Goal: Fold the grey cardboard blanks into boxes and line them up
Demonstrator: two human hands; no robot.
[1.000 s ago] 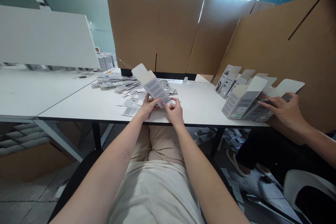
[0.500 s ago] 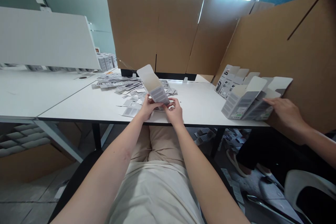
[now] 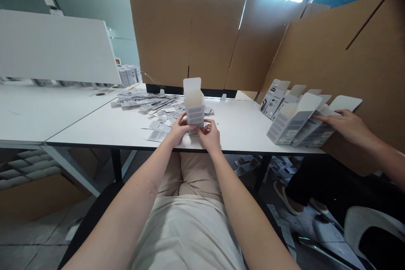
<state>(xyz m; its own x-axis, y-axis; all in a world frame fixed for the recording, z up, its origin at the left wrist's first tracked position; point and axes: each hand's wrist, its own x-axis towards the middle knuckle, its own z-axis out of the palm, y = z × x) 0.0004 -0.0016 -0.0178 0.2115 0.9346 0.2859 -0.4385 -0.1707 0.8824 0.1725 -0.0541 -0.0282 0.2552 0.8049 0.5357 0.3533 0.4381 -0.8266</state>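
At the near edge of the white worktop [image 3: 247, 128], about midway along it, the seated person held a small grey-and-white carton [image 3: 194, 107] upright between both hands. The left hand [image 3: 179, 130] was curled about the carton's lower left side, fingers closed on it, and the right hand [image 3: 210, 133] pinched its lower right corner with thumb and forefinger. The carton's top flap stood straight up and open, its base close to the worktop; I could not tell whether it touched. Behind it, towards the far left of the worktop, lay a loose spread of flat printed carton blanks [image 3: 148, 102]. Along the right edge a row of erected cartons [image 3: 294, 120] leaned with their flaps open against a tall brown cardboard sheet [image 3: 348, 67], and a co-worker's hand [image 3: 348, 126] rested on the nearest of them.

To my eye the step was squaring up the carton and securing its bottom. It would go best with the walls kept at right angles, the grip light enough not to crease the thin card, and the bottom flaps pressed home evenly while the open top flap stayed clear of the fingers.
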